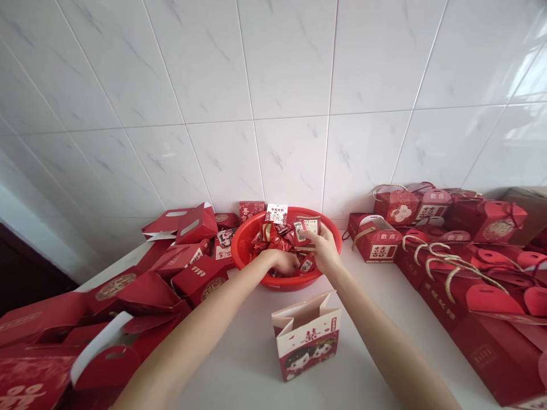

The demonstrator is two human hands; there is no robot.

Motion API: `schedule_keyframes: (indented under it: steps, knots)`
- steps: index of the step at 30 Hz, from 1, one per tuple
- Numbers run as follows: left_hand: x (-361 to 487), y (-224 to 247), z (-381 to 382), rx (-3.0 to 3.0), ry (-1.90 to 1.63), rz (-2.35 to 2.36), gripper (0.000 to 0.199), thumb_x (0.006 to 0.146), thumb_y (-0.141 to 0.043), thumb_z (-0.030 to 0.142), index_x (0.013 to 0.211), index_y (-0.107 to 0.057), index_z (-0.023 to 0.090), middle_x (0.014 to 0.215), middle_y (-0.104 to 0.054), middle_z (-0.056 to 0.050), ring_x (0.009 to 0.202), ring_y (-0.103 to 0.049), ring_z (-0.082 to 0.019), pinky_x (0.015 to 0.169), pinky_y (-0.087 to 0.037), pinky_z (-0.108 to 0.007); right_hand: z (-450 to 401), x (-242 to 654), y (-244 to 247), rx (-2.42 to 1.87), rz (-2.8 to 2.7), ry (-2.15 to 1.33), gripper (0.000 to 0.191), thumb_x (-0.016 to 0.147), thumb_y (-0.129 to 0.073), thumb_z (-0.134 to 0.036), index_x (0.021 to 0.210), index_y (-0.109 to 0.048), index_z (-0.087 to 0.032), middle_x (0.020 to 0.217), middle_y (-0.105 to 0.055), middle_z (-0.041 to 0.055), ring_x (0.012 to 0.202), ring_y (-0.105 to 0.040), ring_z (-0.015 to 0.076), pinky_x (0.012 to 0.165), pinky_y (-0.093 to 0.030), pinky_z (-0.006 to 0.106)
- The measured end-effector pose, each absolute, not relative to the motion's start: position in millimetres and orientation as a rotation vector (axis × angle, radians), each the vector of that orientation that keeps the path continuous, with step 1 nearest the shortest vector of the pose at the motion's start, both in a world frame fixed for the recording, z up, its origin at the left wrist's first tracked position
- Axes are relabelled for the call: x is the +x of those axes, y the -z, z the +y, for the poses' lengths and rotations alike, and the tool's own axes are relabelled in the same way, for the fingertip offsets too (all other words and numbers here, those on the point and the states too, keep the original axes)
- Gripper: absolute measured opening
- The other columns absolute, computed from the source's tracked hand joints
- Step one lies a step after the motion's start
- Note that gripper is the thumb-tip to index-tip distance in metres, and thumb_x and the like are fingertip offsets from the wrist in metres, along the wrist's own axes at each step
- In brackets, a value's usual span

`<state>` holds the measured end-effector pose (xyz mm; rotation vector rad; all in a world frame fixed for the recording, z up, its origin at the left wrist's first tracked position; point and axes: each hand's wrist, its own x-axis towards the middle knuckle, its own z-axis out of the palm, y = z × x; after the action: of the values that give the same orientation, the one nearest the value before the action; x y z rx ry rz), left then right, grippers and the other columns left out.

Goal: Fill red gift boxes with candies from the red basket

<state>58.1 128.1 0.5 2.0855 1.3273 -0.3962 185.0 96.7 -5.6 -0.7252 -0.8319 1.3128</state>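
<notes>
A red plastic colander basket (331, 267) holds many small wrapped candies (280, 236). My right hand (325, 249) is at the basket's right side, pinching small printed candy packets (306, 228) between thumb and fingers. Down among the candies, my left hand (285, 262) has its fingers curled; what they grip is hidden. In front of the basket, between my forearms, an open-topped paper gift bag (308, 347) stands upright on the white tabletop (243, 353). It has a cartoon couple printed on a red lower part, and neither hand touches it.
Folded red gift boxes (199, 279) pile up on the left, some with flaps open. On the right, red boxes with rope handles (453, 290) stand close together, with a small handled box (380, 245) nearest the basket. A white tiled wall (290, 154) rises behind.
</notes>
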Motion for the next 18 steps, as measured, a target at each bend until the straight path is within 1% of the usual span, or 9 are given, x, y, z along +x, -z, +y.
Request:
schedule_keyframes:
  steps: [4, 7, 10, 13, 15, 17, 18]
  knots:
    - [54, -6, 129, 2.077, 0.336, 1.288, 0.015, 0.066, -0.066, 0.016, 0.054, -0.057, 0.020, 0.051, -0.056, 0.001, 0.051, -0.053, -0.018, 0.056, -0.044, -0.030, 97, 186, 5, -0.742, -0.814, -1.310, 0.032, 0.058, -0.080, -0.022, 0.088, -0.067, -0.022, 0.087, -0.076, 0.0002, 0.076, -0.071, 0.0209, 0.069, -0.060, 0.034]
    - [45, -9, 127, 2.067, 0.161, 1.290, 0.017, 0.072, -0.069, 0.029, 0.061, -0.059, 0.020, 0.058, -0.060, 0.001, 0.059, -0.058, -0.018, 0.058, -0.044, -0.028, 97, 187, 5, -0.745, -0.790, -1.272, 0.032, 0.059, -0.080, -0.022, 0.088, -0.066, -0.022, 0.089, -0.075, 0.0007, 0.081, -0.071, 0.0221, 0.071, -0.060, 0.035]
    - [37, -10, 127, 2.074, -0.095, 1.339, 0.031, 0.076, -0.070, 0.046, 0.067, -0.061, 0.019, 0.063, -0.060, 0.001, 0.064, -0.057, -0.017, 0.061, -0.042, -0.027, 98, 186, 8, -0.728, -0.755, -1.212, 0.032, 0.060, -0.080, -0.024, 0.088, -0.065, -0.023, 0.087, -0.074, -0.0002, 0.083, -0.071, 0.0223, 0.072, -0.060, 0.035]
    - [31, -9, 129, 2.071, -0.321, 1.404, 0.043, 0.080, -0.065, 0.060, 0.074, -0.063, 0.017, 0.068, -0.062, 0.000, 0.069, -0.057, -0.018, 0.064, -0.042, -0.028, 101, 185, 9, -0.672, -0.670, -1.156, 0.032, 0.059, -0.080, -0.023, 0.086, -0.064, -0.023, 0.085, -0.074, -0.0012, 0.080, -0.071, 0.0207, 0.073, -0.060, 0.034]
    - [29, -7, 131, 2.061, -0.499, 1.416, 0.047, 0.082, -0.062, 0.063, 0.079, -0.065, 0.016, 0.072, -0.065, -0.002, 0.073, -0.059, -0.020, 0.067, -0.044, -0.029, 101, 185, 9, -0.651, -0.617, -1.133, 0.031, 0.058, -0.080, -0.022, 0.084, -0.063, -0.023, 0.084, -0.074, -0.0013, 0.077, -0.070, 0.0197, 0.071, -0.060, 0.033]
    - [26, -5, 132, 2.037, -0.671, 1.413, 0.046, 0.086, -0.060, 0.061, 0.083, -0.066, 0.016, 0.074, -0.067, -0.002, 0.076, -0.060, -0.020, 0.071, -0.046, -0.029, 101, 185, 8, -0.646, -0.601, -1.126, 0.029, 0.059, -0.080, -0.022, 0.083, -0.063, -0.023, 0.083, -0.074, -0.0012, 0.075, -0.069, 0.0189, 0.067, -0.059, 0.032]
    - [25, -4, 133, 2.034, -0.698, 1.420, 0.045, 0.088, -0.058, 0.059, 0.085, -0.067, 0.016, 0.075, -0.068, -0.002, 0.077, -0.060, -0.020, 0.073, -0.046, -0.029, 100, 185, 7, -0.645, -0.606, -1.126, 0.029, 0.059, -0.079, -0.023, 0.083, -0.062, -0.023, 0.082, -0.074, -0.0013, 0.073, -0.069, 0.0185, 0.066, -0.059, 0.031]
